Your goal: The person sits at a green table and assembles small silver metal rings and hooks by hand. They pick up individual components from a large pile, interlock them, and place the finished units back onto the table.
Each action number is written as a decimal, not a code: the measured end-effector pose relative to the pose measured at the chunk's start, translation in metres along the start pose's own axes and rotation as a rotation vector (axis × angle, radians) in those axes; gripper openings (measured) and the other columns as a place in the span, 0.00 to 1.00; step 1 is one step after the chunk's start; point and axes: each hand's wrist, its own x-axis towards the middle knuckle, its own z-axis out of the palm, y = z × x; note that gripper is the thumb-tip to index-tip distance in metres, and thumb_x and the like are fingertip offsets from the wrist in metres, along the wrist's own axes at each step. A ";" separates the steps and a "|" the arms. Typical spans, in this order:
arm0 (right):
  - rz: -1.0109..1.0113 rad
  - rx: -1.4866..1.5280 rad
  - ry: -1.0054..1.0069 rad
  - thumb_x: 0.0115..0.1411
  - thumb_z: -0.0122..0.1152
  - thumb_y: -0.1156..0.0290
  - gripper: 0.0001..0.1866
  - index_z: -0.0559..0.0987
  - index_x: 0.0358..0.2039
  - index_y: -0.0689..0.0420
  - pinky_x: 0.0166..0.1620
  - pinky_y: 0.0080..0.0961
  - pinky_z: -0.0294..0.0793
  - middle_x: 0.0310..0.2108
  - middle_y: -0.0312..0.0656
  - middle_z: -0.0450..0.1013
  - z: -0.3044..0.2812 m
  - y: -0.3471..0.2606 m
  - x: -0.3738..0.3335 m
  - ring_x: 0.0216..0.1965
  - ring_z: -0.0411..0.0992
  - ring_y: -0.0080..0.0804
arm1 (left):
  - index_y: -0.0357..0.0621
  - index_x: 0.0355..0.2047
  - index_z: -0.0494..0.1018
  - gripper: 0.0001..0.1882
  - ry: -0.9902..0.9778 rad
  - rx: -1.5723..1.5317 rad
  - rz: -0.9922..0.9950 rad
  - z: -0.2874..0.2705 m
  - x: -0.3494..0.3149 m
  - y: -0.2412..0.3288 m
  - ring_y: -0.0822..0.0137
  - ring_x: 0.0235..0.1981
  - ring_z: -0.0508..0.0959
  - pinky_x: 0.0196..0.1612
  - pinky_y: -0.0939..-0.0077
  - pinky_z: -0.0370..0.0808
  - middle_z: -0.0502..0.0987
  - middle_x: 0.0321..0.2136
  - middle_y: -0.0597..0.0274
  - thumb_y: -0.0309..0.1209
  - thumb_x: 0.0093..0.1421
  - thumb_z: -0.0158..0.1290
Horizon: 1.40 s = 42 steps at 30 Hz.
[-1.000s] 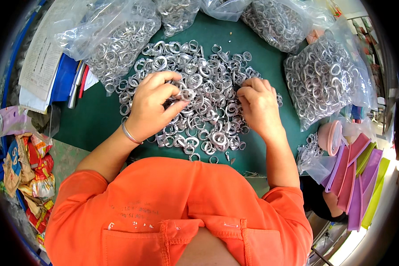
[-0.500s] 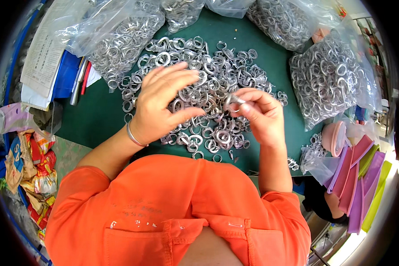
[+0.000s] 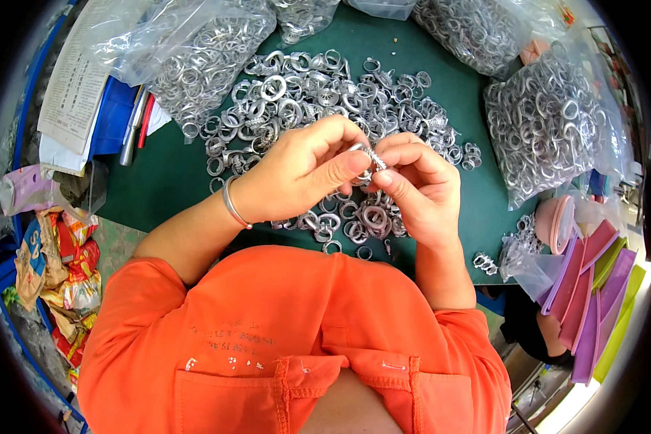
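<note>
Both hands meet over a loose pile of silver metal rings (image 3: 289, 112) on a dark green tabletop (image 3: 152, 195). Between their fingertips is a silver ring (image 3: 371, 160), its edge ridged or patterned. My left hand (image 3: 315, 163), with a bangle on the wrist, is closed, thumb and fingers pinching the ring's left side. My right hand (image 3: 421, 177) is closed too, with thumb and forefinger gripping its right side. The hands hide part of the ring and the rings beneath.
Clear plastic bags of rings stand around the far edge, one at far left (image 3: 202, 69) and one at right (image 3: 546, 123). Papers (image 3: 72, 87) and a red pen (image 3: 146, 121) lie left. A pink container (image 3: 550, 223) and colourful strips (image 3: 593, 289) are at right.
My left hand, earlier open above the pile, has moved right and closed on the ring that my right hand was holding. The view has shifted slightly.
</note>
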 end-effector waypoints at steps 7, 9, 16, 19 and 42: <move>0.112 -0.036 0.000 0.54 0.65 0.77 0.03 0.79 0.29 0.62 0.30 0.13 0.65 0.30 0.34 0.71 0.008 0.001 -0.007 0.28 0.66 0.16 | 0.39 0.28 0.71 0.15 0.076 0.442 0.319 0.005 0.002 -0.011 0.70 0.17 0.71 0.21 0.76 0.67 0.69 0.16 0.62 0.36 0.66 0.45; 0.100 -0.050 0.037 0.54 0.65 0.77 0.03 0.79 0.29 0.62 0.29 0.13 0.65 0.29 0.34 0.70 0.010 0.003 -0.008 0.27 0.66 0.15 | 0.38 0.26 0.71 0.15 0.026 0.427 0.220 0.005 0.001 -0.007 0.65 0.17 0.71 0.22 0.73 0.67 0.69 0.16 0.59 0.35 0.66 0.45; 0.058 -0.348 -0.036 0.50 0.69 0.77 0.06 0.80 0.29 0.61 0.26 0.16 0.63 0.27 0.32 0.70 0.015 -0.002 -0.012 0.23 0.64 0.17 | 0.37 0.21 0.70 0.18 0.061 0.553 0.290 0.003 -0.001 -0.016 0.64 0.14 0.71 0.19 0.73 0.66 0.69 0.13 0.58 0.35 0.66 0.44; -0.066 -0.353 0.002 0.50 0.68 0.77 0.06 0.80 0.30 0.61 0.28 0.17 0.66 0.27 0.34 0.71 0.017 0.002 -0.011 0.25 0.66 0.20 | 0.39 0.21 0.70 0.22 -0.054 0.299 -0.027 0.000 -0.003 -0.005 0.73 0.14 0.72 0.18 0.80 0.67 0.70 0.13 0.64 0.40 0.68 0.42; -0.018 -0.227 0.074 0.52 0.66 0.76 0.05 0.77 0.24 0.60 0.31 0.20 0.64 0.24 0.37 0.68 0.019 -0.003 -0.021 0.27 0.66 0.25 | 0.36 0.19 0.68 0.19 0.076 0.397 0.185 0.014 -0.006 0.007 0.50 0.15 0.71 0.19 0.64 0.67 0.69 0.13 0.51 0.32 0.66 0.42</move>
